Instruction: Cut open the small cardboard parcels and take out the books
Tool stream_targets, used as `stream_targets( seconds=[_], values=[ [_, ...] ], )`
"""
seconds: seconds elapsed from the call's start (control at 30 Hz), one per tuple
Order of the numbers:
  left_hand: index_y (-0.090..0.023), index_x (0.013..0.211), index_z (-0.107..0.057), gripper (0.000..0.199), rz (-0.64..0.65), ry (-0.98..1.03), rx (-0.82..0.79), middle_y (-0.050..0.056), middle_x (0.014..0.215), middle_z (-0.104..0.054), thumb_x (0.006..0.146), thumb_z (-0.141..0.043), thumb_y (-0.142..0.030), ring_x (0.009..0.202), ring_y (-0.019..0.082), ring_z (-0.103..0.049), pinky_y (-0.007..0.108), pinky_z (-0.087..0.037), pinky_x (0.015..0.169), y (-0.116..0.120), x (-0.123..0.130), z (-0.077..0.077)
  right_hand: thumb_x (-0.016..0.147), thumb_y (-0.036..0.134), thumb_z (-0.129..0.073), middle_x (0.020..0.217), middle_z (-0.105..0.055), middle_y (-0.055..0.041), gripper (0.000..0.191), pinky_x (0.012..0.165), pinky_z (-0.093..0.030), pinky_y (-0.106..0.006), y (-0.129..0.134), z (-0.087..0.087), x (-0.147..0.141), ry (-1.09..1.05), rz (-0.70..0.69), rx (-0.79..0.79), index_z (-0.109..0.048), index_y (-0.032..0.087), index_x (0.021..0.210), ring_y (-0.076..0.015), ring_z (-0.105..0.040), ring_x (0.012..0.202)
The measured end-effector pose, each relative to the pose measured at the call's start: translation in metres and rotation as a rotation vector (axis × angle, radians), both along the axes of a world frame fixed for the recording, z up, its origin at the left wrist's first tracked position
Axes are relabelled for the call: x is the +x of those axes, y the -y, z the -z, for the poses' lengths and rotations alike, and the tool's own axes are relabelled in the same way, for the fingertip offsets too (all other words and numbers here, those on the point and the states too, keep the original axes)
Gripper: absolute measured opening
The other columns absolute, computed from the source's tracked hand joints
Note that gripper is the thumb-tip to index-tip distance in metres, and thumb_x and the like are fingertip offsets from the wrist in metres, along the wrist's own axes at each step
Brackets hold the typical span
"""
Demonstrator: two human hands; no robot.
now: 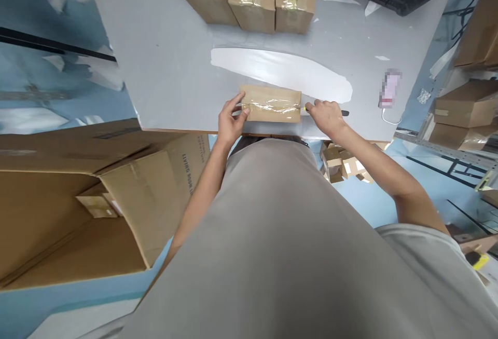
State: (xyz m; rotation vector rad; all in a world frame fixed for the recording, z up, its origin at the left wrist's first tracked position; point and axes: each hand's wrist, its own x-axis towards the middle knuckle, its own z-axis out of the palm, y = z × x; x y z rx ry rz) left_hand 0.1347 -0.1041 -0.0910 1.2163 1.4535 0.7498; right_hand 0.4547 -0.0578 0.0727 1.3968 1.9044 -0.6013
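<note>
A small brown box (271, 104) with shiny clear tape along its top lies near the front edge of the grey table (171, 69). At its left end, my left hand (230, 122) holds it, the thumb and fingers on the end of the box. My right hand (324, 117) is closed around a tool with a dark handle (345, 113) and a yellow part by the fingers. The tool's front end meets the right end of the box, at the tape. Behind the box is a long white patch (280, 69) on the table.
Three taped boxes (252, 1) stand at the back of the table, with a black crate (400, 1) at the back right. A blurred pink item (389, 89) with a white cord lies right. A large open carton (132, 188) is at the left, below the table.
</note>
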Motion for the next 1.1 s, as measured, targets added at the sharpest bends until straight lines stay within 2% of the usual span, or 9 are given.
stream_targets(
  seconds=[0.17,0.3,0.47,0.57,0.67,0.73,0.8,0.93,1.1],
  values=[
    [-0.030,0.161,-0.069,0.087,-0.016,-0.025,-0.003,0.017,0.170,-0.065,0.096,-0.074,-0.088,0.137,0.034,-0.075,0.041,-0.070,0.103,0.000,0.004,-0.005,0.116,0.011,-0.038,0.133,-0.079,-0.0259,0.047,0.093,-0.050,-0.043,0.003,0.017,0.014,-0.082,-0.003,0.026,-0.071,0.016,0.151,-0.0363,-0.078,0.120],
    [-0.029,0.160,-0.071,0.091,-0.029,-0.024,-0.017,0.018,0.171,-0.065,0.093,-0.075,-0.091,0.146,0.038,-0.071,0.046,-0.070,0.107,-0.002,0.005,-0.008,0.122,0.027,-0.043,0.136,-0.080,-0.0235,0.042,0.090,-0.050,-0.041,0.000,0.037,0.032,-0.198,-0.007,0.043,-0.071,0.018,0.152,-0.0366,-0.077,0.120],
    [-0.027,0.156,-0.074,0.098,-0.077,-0.039,0.011,0.018,0.167,-0.068,0.087,-0.077,-0.096,0.155,0.041,-0.065,0.051,-0.066,0.117,-0.001,0.000,0.003,0.123,0.040,-0.047,0.134,-0.084,-0.0150,0.041,0.088,-0.052,-0.038,0.012,0.067,0.075,-0.430,0.112,0.096,-0.076,0.024,0.147,-0.0337,-0.078,0.119],
    [-0.027,0.157,-0.072,0.098,-0.110,-0.024,0.002,0.019,0.165,-0.069,0.086,-0.080,-0.094,0.154,0.040,-0.066,0.053,-0.064,0.121,0.001,-0.007,0.010,0.121,0.049,-0.049,0.130,-0.086,-0.0133,0.045,0.094,-0.056,-0.037,0.027,0.095,0.084,-0.628,0.373,0.210,-0.079,0.022,0.140,-0.0321,-0.079,0.118],
    [-0.029,0.160,-0.069,0.097,-0.160,0.030,-0.043,0.017,0.157,-0.074,0.087,-0.082,-0.091,0.146,0.037,-0.072,0.053,-0.066,0.118,0.002,-0.017,0.012,0.115,0.064,-0.056,0.108,-0.086,-0.0092,0.054,0.087,-0.061,-0.035,0.040,0.127,0.067,-0.782,0.779,0.266,-0.081,0.018,0.127,-0.0285,-0.081,0.097],
    [-0.030,0.162,-0.068,0.095,-0.197,0.040,-0.064,0.016,0.153,-0.076,0.089,-0.080,-0.090,0.142,0.036,-0.075,0.053,-0.067,0.116,0.002,-0.025,0.012,0.107,0.071,-0.065,0.091,-0.081,-0.0045,0.056,0.076,-0.061,-0.033,0.045,0.144,0.044,-0.848,1.009,0.186,-0.081,0.018,0.114,-0.0250,-0.079,0.078],
    [-0.029,0.160,-0.069,0.091,-0.223,0.004,-0.045,0.016,0.154,-0.075,0.092,-0.078,-0.089,0.144,0.035,-0.073,0.052,-0.066,0.117,-0.001,-0.032,0.016,0.100,0.073,-0.074,0.079,-0.074,0.0000,0.054,0.070,-0.059,-0.031,0.047,0.153,0.018,-0.908,1.149,0.087,-0.079,0.019,0.102,-0.0218,-0.077,0.067],
    [-0.025,0.151,-0.073,0.079,-0.275,-0.146,0.019,0.017,0.153,-0.076,0.096,-0.076,-0.081,0.144,0.031,-0.072,0.051,-0.063,0.120,-0.009,-0.049,0.030,0.097,0.067,-0.079,0.065,-0.067,0.0054,0.045,0.065,-0.056,-0.027,0.047,0.147,-0.023,-1.014,1.247,0.014,-0.074,0.023,0.090,-0.0174,-0.072,0.061],
    [-0.025,0.153,-0.071,0.073,-0.237,-0.198,-0.005,0.015,0.130,-0.082,0.096,-0.077,-0.069,0.122,0.027,-0.079,0.046,-0.066,0.111,-0.023,-0.047,0.042,0.092,0.069,-0.085,0.064,-0.065,0.0059,0.049,0.065,-0.055,-0.026,0.041,0.107,-0.035,-0.981,1.240,0.104,-0.066,0.026,0.080,-0.0172,-0.071,0.062]
  ],
)
